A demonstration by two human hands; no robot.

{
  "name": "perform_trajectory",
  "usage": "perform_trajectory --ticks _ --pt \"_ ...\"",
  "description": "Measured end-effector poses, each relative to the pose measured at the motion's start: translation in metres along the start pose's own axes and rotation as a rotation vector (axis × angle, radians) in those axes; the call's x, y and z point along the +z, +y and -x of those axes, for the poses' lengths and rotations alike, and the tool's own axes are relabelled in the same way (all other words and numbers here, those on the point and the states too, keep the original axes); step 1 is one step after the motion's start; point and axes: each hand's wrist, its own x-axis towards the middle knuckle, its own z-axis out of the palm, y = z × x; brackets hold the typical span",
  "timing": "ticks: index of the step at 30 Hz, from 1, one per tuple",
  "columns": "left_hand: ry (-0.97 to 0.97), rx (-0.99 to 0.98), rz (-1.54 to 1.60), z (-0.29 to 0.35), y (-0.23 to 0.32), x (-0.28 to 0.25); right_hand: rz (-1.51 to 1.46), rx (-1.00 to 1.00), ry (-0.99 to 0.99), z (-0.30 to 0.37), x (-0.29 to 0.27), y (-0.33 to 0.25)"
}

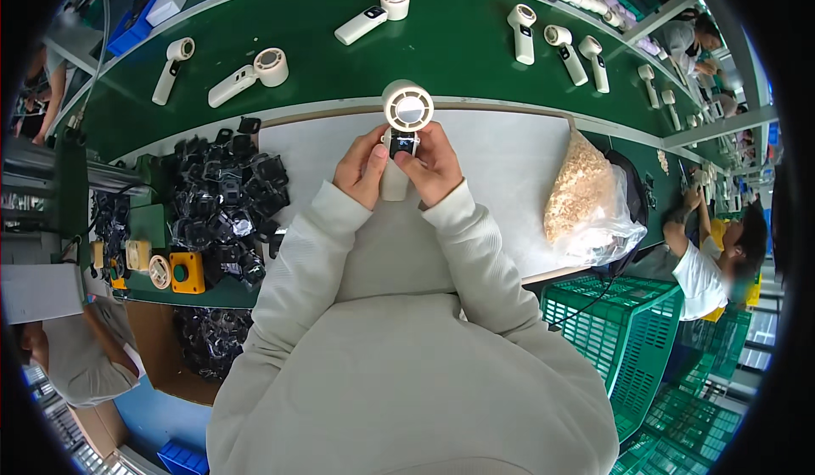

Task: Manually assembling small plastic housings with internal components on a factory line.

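Both forearms, in pale sleeves, rise from the lower edge and converge at the middle, where the left hand (363, 169) and right hand (435, 168) sit close together, fingers curled inward, thumbs pressed forward.

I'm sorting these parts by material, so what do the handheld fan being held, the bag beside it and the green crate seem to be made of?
The handheld fan, held by the left hand and right hand, looks like cream moulded plastic with a smooth, matte shell. The bag seems thin clear plastic film: it wrinkles, glints and shows tan bits inside. The green crate appears rigid plastic with a moulded lattice wall.
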Motion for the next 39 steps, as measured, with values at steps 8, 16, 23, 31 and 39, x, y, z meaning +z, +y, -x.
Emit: perform_trajectory --ticks 8,16,23,31,39 --pt "-0.012 -0.126 0.151 -0.002 -0.002 -0.009 0.0 -0.058 -0.05 -0.002 0.001 -0.009" --pt "0.058 -0.096 -0.361 -0.065 0.05 -0.067 0.095 -0.093 -0.003 -0.026 -0.033 -0.011" --pt "-0.054 -0.113 -1.493 -0.13 -0.02 -0.17 0.127 -0.163 0.015 -0.047 -0.055 -0.024" --pt "-0.226 -0.156 -1.528 -0.167 -0.04 -0.194 0.175 -0.179 0.077 -0.081 -0.077 -0.006" --pt "-0.108 0.032 -1.348 -0.115 0.037 -0.117 0.227 0.013 0.35 -0.145 -0.103 0.002"
